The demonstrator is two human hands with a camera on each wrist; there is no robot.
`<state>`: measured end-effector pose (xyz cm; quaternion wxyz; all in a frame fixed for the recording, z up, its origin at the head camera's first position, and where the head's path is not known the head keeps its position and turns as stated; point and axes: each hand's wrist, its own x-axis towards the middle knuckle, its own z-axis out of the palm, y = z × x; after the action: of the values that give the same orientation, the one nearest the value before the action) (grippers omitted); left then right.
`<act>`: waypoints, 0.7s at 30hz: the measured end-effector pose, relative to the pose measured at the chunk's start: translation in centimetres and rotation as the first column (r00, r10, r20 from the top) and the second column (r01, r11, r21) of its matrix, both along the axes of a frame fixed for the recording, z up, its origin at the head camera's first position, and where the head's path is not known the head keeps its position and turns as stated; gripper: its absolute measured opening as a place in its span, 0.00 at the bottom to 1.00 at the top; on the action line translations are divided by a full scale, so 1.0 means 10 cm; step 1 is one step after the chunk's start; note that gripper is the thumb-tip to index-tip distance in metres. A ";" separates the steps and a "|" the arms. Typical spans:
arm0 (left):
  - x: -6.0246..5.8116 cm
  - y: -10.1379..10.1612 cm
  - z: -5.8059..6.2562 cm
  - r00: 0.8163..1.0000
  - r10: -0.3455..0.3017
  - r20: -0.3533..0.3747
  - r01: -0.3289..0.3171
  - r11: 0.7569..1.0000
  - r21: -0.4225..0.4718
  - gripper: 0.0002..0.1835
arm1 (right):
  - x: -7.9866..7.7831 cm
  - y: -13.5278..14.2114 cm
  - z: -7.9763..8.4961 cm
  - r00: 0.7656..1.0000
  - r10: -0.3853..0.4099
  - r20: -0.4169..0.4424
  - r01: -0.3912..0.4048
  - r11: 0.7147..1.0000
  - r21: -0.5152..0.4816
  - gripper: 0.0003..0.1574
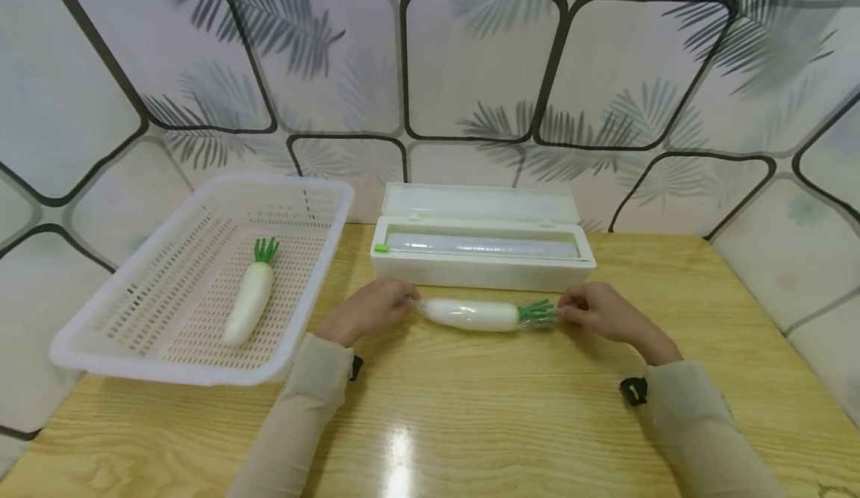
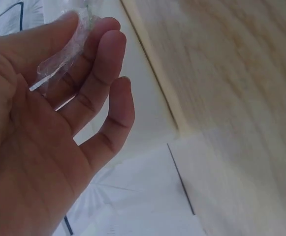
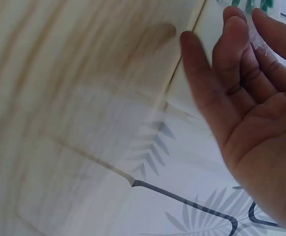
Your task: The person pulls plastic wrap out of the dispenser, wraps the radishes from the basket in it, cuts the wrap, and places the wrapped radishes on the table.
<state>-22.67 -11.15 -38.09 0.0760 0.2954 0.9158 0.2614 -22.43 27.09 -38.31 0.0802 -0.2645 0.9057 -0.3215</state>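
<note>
A white radish [image 1: 470, 314] with green stalks lies wrapped in clear cling film in front of the white box, its stalks toward the right. At its left end, my left hand [image 1: 373, 310] pinches the gathered film; the crumpled film [image 2: 59, 69] shows between thumb and fingers in the left wrist view. My right hand [image 1: 610, 317] pinches the film just past the green stalks [image 1: 536, 312]. In the right wrist view a bit of film [image 3: 259, 41] shows between that hand's thumb and fingers, with the stalks at the top edge.
Behind the radish stands a white film dispenser box [image 1: 484, 274], lid raised, with a roll of film [image 1: 480, 246] and a green slider [image 1: 381, 248]. A white plastic basket [image 1: 168, 369] at the left holds another radish [image 1: 250, 302]. Patterned wall covering [image 1: 484, 65] borders the wooden table [image 1: 510, 423].
</note>
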 end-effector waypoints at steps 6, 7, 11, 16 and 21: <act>-0.02 -0.03 -0.04 0.987 0.012 0.161 -0.035 0.990 0.140 0.13 | -0.03 0.03 -0.02 0.996 0.018 0.084 -0.018 1.000 0.000 0.13; -0.02 -0.03 -0.04 0.983 0.019 0.185 -0.047 0.987 0.153 0.13 | -0.03 0.03 -0.02 0.995 0.021 0.101 -0.021 1.000 0.000 0.13; -0.01 -0.03 -0.06 0.984 0.025 0.174 -0.051 0.988 0.145 0.11 | -0.04 0.00 -0.02 0.991 0.020 0.131 -0.021 1.000 0.005 0.14; -0.03 -0.04 -0.09 0.995 0.007 0.095 -0.013 0.997 0.069 0.10 | -0.01 0.00 -0.01 0.997 0.013 0.070 -0.012 1.000 -0.004 0.05; -0.02 -0.01 -0.09 0.999 0.000 0.040 0.000 1.000 0.009 0.11 | 0.02 0.03 -0.03 0.999 0.052 0.017 -0.051 0.997 -0.062 0.11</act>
<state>-22.87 -11.27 -38.97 0.0930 0.2906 0.9129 0.2711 -22.24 27.37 -38.65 0.0885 -0.2870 0.8875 -0.3495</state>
